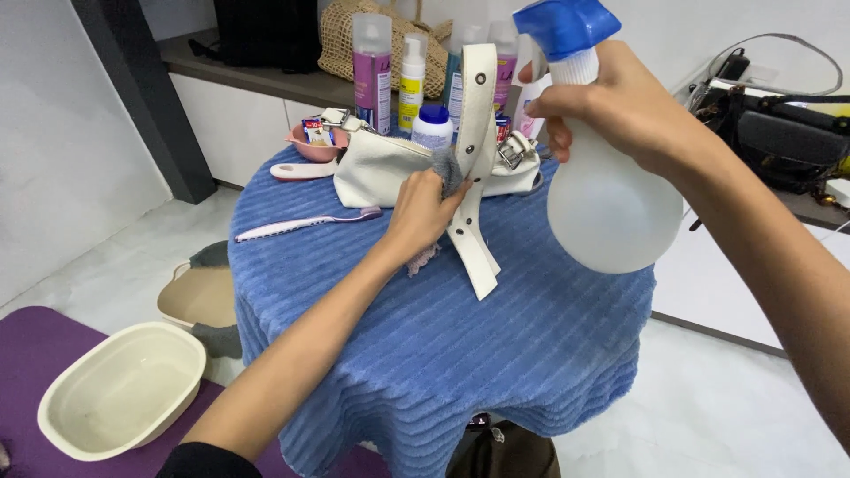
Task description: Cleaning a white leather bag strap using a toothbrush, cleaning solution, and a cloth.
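My left hand [423, 211] pinches a grey cloth [449, 168] against the upright white strap [475, 150], near the table's far edge; my right hand [620, 111] grips the spray bottle [606, 199] just right of it

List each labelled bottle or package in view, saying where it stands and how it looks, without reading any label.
Purple-labelled bottle: table's back, tall, clear cap.
Yellow-labelled bottle: right of it, slim, white.
Blue-capped jar: in front, short, white.
Small packet: in the pink bowl, white and blue.
Spray bottle: in the right hand, unlabelled, translucent, blue trigger.
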